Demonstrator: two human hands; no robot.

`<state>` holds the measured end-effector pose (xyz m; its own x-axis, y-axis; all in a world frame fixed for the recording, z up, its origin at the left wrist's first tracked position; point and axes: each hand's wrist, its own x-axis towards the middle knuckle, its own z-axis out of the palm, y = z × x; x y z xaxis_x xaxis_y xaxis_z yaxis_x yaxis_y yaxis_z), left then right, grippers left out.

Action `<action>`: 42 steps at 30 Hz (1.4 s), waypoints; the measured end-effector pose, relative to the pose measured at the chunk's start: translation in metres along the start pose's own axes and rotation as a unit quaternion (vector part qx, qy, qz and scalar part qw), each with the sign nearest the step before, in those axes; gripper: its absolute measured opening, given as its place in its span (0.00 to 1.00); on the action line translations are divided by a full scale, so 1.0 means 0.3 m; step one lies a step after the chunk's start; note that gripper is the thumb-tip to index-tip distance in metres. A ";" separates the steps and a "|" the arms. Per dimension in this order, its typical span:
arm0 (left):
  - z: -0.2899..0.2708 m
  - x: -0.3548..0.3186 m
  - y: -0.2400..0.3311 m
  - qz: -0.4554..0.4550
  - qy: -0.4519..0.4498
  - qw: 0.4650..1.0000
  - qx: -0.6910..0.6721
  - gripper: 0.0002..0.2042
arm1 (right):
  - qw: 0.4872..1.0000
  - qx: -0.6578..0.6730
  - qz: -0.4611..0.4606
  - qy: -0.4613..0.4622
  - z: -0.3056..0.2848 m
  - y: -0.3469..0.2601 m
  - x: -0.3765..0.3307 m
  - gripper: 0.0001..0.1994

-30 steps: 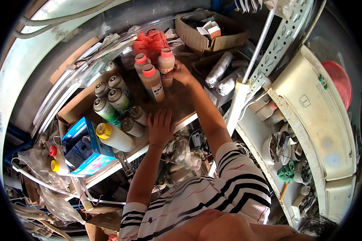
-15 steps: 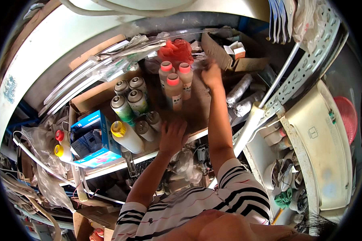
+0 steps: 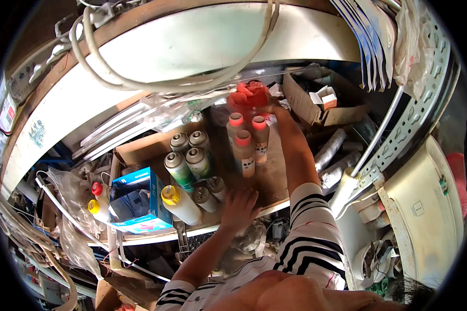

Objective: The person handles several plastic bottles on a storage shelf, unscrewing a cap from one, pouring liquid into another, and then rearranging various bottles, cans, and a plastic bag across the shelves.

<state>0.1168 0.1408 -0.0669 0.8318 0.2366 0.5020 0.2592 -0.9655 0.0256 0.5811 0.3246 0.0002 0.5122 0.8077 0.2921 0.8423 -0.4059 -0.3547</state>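
Note:
My left hand rests on the shelf's front edge, fingers spread and holding nothing. Beside it stand small dusty cans and a white bottle with a yellow cap. My right arm reaches to the back of the shelf. There my right hand is at a crumpled red plastic bag; its fingers are blurred and partly hidden, so their grip does not show. Three brown bottles with red-pink caps stand upright just left of my right forearm. Several spray cans are grouped farther left.
A blue box holding dark items stands at the shelf's left. An open cardboard box sits at the back right, above foil-wrapped rolls. A pale hose loops overhead. A perforated metal strip rises on the right.
My right hand has moved from beside the cardboard box leftward to the red bag. My left hand stays at the shelf edge. The view has shifted, so everything sits lower and farther right.

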 end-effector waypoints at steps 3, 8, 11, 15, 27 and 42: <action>-0.004 0.003 -0.002 0.006 0.003 1.000 0.015 0.27 | 0.998 -0.037 -0.010 -0.050 0.086 0.021 0.027 0.31; 0.016 -0.008 0.000 0.027 0.068 0.997 0.037 0.27 | 0.998 -0.048 0.021 0.030 0.021 -0.023 0.020 0.15; 0.029 -0.014 -0.003 0.017 0.038 0.998 0.036 0.28 | 0.967 0.077 0.184 0.156 -0.150 -0.094 -0.018 0.18; 0.039 -0.017 -0.005 0.016 0.036 0.999 0.032 0.27 | 0.948 0.077 0.255 0.176 -0.393 -0.168 -0.107 0.21; 0.040 -0.006 -0.012 0.032 0.088 0.996 0.003 0.27 | 0.946 0.016 0.247 0.207 -0.820 -0.296 -0.444 0.21; -0.224 0.027 0.132 -0.057 0.175 0.945 -0.269 0.29 | 0.776 0.217 -0.182 0.563 -0.802 -0.536 -1.197 0.07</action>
<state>0.1008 0.0972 -0.0038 0.5749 0.3838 0.7226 -0.0279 -0.8735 0.4861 0.3023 -0.0030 0.1662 0.2816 -0.1509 0.9476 0.9549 0.1413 -0.2612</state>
